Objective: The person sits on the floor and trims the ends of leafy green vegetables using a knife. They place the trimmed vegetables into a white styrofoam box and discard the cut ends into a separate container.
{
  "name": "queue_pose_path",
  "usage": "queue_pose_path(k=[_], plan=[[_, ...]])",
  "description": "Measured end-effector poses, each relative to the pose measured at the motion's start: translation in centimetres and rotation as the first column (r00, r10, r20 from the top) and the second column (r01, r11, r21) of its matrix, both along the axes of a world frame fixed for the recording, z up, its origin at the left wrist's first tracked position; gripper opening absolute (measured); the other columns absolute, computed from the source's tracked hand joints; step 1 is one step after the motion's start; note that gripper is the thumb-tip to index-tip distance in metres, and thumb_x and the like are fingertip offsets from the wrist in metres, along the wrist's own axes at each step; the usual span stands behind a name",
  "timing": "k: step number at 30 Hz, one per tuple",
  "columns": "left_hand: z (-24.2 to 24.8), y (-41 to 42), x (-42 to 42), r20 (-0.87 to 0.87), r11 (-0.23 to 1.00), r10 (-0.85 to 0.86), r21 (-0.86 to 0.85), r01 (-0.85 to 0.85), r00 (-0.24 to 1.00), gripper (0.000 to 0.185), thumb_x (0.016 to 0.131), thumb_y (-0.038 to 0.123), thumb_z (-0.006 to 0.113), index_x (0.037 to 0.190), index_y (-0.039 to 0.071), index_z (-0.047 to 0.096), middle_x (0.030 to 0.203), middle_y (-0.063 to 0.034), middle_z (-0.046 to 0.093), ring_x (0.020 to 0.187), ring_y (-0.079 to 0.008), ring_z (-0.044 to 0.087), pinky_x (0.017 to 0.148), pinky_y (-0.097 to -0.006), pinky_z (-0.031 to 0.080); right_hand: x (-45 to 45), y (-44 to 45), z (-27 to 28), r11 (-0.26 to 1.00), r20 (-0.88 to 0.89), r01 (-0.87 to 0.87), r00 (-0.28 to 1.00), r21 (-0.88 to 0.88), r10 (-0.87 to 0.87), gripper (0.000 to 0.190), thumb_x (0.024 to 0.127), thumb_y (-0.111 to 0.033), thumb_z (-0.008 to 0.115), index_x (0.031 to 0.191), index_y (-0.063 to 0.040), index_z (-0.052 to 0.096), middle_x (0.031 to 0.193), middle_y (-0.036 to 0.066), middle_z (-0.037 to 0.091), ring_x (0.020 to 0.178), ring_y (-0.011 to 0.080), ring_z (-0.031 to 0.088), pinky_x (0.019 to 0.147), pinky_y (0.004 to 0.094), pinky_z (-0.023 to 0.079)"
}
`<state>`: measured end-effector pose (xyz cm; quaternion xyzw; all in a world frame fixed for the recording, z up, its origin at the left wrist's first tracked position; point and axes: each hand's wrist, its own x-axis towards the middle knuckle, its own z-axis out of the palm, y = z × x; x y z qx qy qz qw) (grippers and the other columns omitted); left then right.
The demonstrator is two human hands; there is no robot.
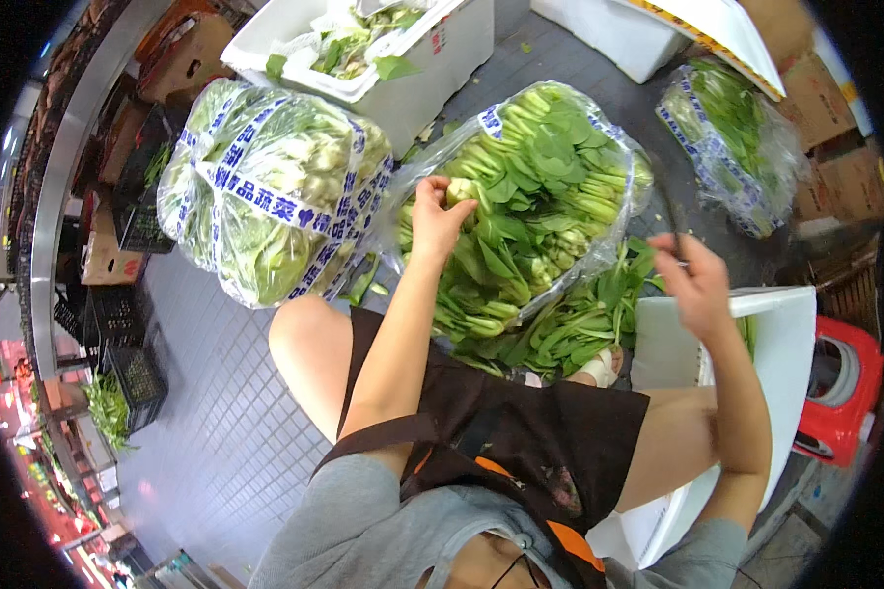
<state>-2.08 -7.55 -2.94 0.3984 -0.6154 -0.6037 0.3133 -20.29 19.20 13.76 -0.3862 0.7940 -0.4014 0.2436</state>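
Observation:
My left hand (437, 224) has its thumb and fingers around the pale base of a bok choy (461, 191), over the left side of an open clear plastic bag (628, 180). Leafy bok choy (552, 151) fills that bag, stalks and leaves lying in layers. In my right hand (696, 283), raised at the bag's right, is a thin dark blade (670, 213), apparently a knife; it is blurred and its handle is hidden in my fist. Loose green leaves (582, 331) lie on the floor between the bag and my foot.
At left sits a full plastic bag of greens (272, 191). A white foam box (442, 62) holding trimmings stands ahead; another foam box (667, 339) is by my right leg. Farther right are a bagged bundle of greens (733, 140) and a red plastic stool (843, 401). Black crates (136, 386) line the left.

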Motion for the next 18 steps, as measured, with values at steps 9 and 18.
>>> queue_pose_path(k=[9, 18], plan=[[12.4, 7.6, -3.0, -0.214, 0.920, -0.367, -0.228, 0.319, 0.905, 0.044, 0.071, -0.005, 0.069, 0.113, 0.001, 0.055, 0.107, -0.0052, 0.058, 0.099, -0.0136, 0.054, 0.086, -0.0267, 0.044, 3.2, -2.1, 1.5, 0.965, -0.569, -0.244, 0.809, -0.097, 0.147, 0.020, 0.079, -0.011, 0.060, 0.098, -0.006, 0.057, 0.079, 0.009, 0.054, 0.066, 0.0271, 0.058, 0.056, 0.0357, 0.047], [14.8, 14.2, -4.7, -0.415, 0.824, -0.480, 0.087, 0.559, 0.773, 0.077, 0.070, -0.010, 0.067, 0.134, 0.001, 0.027, 0.112, -0.0115, 0.055, 0.099, -0.0155, 0.054, 0.087, -0.0280, 0.045, 2.5, 2.5, 2.3, 0.975, -0.805, -0.220, 0.585, -0.035, 0.103, 0.022, 0.074, -0.010, 0.061, 0.096, -0.007, 0.058, 0.074, 0.007, 0.051, 0.064, 0.0248, 0.057, 0.055, 0.0353, 0.048]])
